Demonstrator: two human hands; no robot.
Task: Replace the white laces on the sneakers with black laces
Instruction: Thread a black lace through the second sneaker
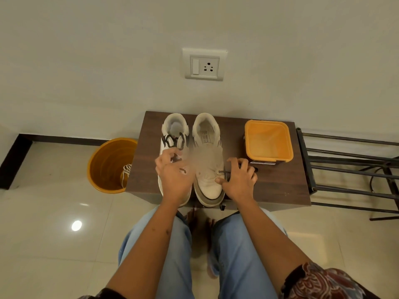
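On the dark wooden bench (269, 184), the right hand (239, 180) pinches a black lace (223, 172) at the unlaced white leather sneaker (208, 169); the left hand (174, 175), fingers curled, grips lace beside it.

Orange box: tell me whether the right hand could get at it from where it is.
Probably yes: the orange box stands open just beyond the right hand, with nothing between them.
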